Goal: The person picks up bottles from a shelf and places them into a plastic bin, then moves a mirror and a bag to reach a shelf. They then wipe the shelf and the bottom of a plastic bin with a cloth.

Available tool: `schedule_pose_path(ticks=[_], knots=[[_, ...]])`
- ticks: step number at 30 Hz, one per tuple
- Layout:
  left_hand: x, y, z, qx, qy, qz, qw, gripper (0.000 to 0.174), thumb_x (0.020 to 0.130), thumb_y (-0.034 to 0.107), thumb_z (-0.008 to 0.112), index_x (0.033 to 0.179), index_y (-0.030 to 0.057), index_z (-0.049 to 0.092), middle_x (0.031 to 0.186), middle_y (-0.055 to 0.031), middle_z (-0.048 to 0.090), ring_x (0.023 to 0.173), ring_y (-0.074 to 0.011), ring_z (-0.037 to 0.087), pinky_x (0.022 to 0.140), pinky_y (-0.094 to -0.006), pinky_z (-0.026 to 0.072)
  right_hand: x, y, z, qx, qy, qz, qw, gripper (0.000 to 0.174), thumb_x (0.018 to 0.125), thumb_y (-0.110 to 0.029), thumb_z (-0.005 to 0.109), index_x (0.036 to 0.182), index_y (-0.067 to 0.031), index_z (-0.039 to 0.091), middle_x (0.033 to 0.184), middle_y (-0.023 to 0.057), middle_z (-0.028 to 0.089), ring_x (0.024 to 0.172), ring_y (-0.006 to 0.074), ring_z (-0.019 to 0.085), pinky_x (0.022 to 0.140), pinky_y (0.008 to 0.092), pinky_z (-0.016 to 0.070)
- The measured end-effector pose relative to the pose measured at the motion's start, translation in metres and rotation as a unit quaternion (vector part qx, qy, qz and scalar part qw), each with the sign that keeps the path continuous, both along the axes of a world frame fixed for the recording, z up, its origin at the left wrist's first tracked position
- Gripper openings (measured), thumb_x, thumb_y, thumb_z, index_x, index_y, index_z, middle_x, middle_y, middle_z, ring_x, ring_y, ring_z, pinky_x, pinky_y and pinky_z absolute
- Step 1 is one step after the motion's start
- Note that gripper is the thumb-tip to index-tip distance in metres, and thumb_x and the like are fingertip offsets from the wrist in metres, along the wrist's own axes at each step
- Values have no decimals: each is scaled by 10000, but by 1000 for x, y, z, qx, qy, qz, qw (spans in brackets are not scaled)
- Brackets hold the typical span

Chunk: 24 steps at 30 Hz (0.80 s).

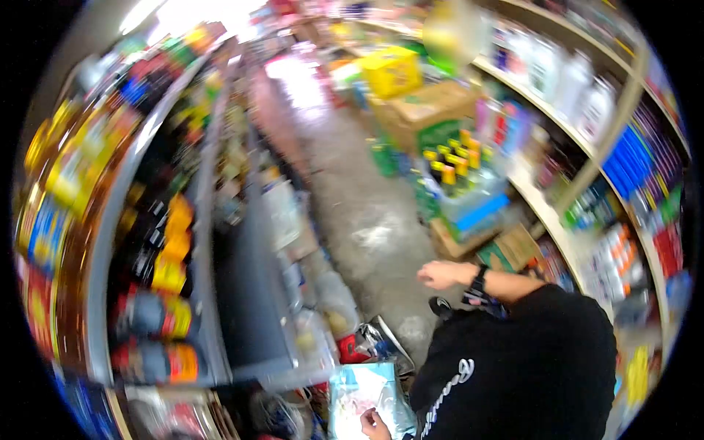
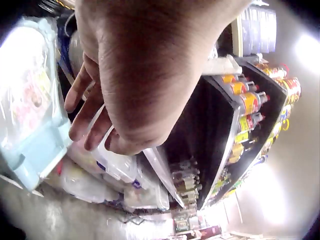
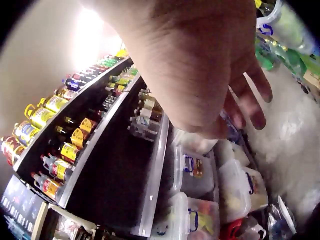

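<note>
In the head view my left hand [image 1: 375, 425] is at the bottom edge, overlapping a light blue package [image 1: 359, 381] with a pale, pinkish print. The left wrist view has its loosely bent fingers [image 2: 93, 135] beside that same package [image 2: 25, 95], whose clear wrapping shines. My right hand [image 1: 444, 273], a black band at its wrist, hovers over the aisle floor with nothing held. Seen from the right wrist, its fingers [image 3: 247, 102] hang relaxed, and lidded clear plastic boxes [image 3: 195, 172] stand beyond them.
Dark shelving [image 3: 110, 175] with sauce bottles and oil jugs [image 3: 40, 115] runs along the left. On the right, a tub of yellow-capped bottles [image 1: 458, 172] and a cardboard carton [image 1: 433, 103] stand before shelves [image 1: 539, 187]. Concrete floor [image 1: 367, 227] lies between. The head view is blurred.
</note>
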State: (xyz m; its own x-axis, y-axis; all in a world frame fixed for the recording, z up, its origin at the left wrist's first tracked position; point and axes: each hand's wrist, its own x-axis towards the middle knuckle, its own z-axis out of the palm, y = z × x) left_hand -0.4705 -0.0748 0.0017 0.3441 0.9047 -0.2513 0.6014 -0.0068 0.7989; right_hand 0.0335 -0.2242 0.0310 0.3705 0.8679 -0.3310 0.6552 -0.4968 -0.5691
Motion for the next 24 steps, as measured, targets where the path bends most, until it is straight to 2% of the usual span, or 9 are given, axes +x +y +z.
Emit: schedule_pose_path(ticks=[7,11,14,16,17,20,21,22,24], knots=[[76,60,17,0,-1,-189,982,138,934,46,596,1018,-54,640,914,-124,669,853,-200,624,792,-319,518,8,-73,-28,64,-34,-191,979,361,829,-180,592,1149,-14,617,1072,212,677,1005,422,651,831,520,542],[131,75,23,37,19,-264,964,172,941,85,597,1021,-59,645,909,-149,689,825,-241,634,805,-354,515,10,-119,-49,-73,35,-279,957,421,838,-193,598,1198,26,588,1141,238,660,1057,421,638,865,511,534],[172,73,35,-30,-17,-289,957,184,953,109,613,1012,-64,636,930,-145,689,863,-216,627,820,-343,508,11,-152,-83,-67,95,-324,939,432,836,-209,607,1199,25,607,1141,238,664,1053,419,643,855,514,537],[196,84,30,15,9,-375,927,191,975,132,607,1019,-52,632,931,-127,679,876,-202,623,818,-330,504,12,-170,-90,-71,89,-371,921,328,821,-204,610,1026,42,678,1034,263,682,966,394,670,763,528,527],[210,84,30,-19,23,-370,929,190,987,142,592,1032,-39,631,919,-114,664,869,-200,612,812,-327,500,17,-178,-101,-86,110,-388,911,370,824,-215,609,1098,32,634,1064,268,669,1007,406,651,812,513,524],[249,96,16,-46,-2,-413,910,174,981,127,582,1027,-35,622,932,-101,655,860,-191,595,796,-329,498,0,-220,-73,-68,53,-500,862,347,820,-203,599,1086,20,586,1012,258,669,977,416,652,802,489,535],[270,86,30,-8,60,-448,892,164,978,113,578,1033,-37,616,929,-89,657,862,-187,602,774,-331,499,-10,-236,-84,-31,-13,-571,820,312,829,-199,610,1069,-1,592,937,245,662,872,407,654,733,489,530],[276,99,-14,-119,-57,-382,915,143,965,88,583,1017,-40,621,873,-107,670,820,-185,615,750,-336,506,-15,-250,-95,11,-80,-625,777,277,837,-195,620,1052,-21,598,863,233,656,768,399,657,663,488,525],[309,87,15,-114,63,-458,879,374,982,288,639,1193,-21,651,1056,-185,714,926,-254,648,820,-386,520,-29,-292,-71,70,-130,-750,645,288,858,-209,631,1078,-37,560,854,188,682,775,378,676,663,478,538]])
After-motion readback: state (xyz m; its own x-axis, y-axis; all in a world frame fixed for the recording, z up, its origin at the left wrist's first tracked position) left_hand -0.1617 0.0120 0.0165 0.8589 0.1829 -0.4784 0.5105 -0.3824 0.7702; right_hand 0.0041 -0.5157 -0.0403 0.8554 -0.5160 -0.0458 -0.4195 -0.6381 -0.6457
